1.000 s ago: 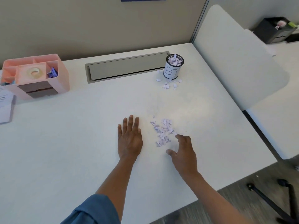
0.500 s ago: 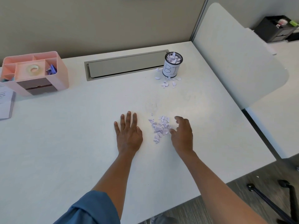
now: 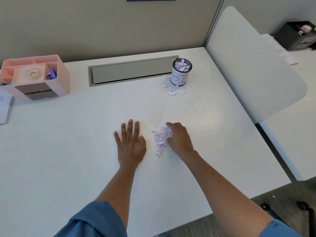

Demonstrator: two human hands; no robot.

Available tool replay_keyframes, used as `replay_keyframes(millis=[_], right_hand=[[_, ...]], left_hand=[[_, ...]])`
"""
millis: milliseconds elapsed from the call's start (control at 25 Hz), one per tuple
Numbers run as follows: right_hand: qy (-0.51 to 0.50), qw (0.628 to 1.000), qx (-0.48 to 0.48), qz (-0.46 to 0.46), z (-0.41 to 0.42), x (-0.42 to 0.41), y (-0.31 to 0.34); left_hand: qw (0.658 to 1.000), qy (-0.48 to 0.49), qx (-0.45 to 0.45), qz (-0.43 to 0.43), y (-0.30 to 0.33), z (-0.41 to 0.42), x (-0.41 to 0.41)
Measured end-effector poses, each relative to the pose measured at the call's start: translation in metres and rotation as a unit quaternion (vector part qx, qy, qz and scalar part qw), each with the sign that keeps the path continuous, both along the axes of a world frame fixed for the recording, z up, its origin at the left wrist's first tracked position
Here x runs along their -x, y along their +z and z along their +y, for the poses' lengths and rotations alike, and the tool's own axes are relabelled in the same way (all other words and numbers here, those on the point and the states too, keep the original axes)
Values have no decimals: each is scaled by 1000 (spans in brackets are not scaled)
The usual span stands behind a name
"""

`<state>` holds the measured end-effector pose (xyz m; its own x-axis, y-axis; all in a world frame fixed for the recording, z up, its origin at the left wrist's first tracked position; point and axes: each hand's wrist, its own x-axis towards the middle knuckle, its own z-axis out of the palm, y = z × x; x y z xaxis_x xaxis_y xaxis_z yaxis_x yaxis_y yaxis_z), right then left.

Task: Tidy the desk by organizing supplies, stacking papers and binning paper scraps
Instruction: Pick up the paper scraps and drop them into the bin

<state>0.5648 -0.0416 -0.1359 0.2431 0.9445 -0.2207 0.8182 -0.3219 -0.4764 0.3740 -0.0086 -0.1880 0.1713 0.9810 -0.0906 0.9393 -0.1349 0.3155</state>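
Two bare forearms reach out over the white desk (image 3: 68,151), blue sleeves (image 3: 95,221) pushed up near the elbows. The left hand (image 3: 130,144) lies flat on the desk, palm down, fingers straight and a bit spread, holding nothing. Just to its right is a little heap of pale purple paper scraps (image 3: 160,139), and the right hand (image 3: 179,138) is right up against the heap's right side, fingers curved in over the pile (I can't tell from here whether they actually have hold of any scraps or are just cupped against them). The two hands sit either side of the heap, the left one not touching it.

Further back there's a long grey hatch (image 3: 133,71) set into the desk. At its right end stands a small black mesh cup (image 3: 181,72) with a white label, stuffed to the rim with more purple scraps, and a few loose bits (image 3: 176,90) lie on the desk in front of it.

Off at the far left is a pink organizer (image 3: 63,77) with a roll of clear tape (image 3: 32,74) in one compartment and something purple-blue in the next. Some papers (image 3: 5,106) sit at the left edge, just in front of it.
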Motion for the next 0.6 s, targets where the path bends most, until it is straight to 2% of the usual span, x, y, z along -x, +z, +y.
replay_keyframes(millis=[160,320,440,600], right_hand=[[83,991,-5,-105,-1,4,-6],[100,988,-44,-112,-4,-9,-11],[71,996,-58,-24,6,-21,-11],[-60,983,-74,155,32,-43,3]], left_hand=[[1000,5,-4,-4,0,0,0],[1000,7,-7,2,-3,0,0],[1000,6,-5,9,-4,1,0],[1000,6,-6,16,-4,0,0]])
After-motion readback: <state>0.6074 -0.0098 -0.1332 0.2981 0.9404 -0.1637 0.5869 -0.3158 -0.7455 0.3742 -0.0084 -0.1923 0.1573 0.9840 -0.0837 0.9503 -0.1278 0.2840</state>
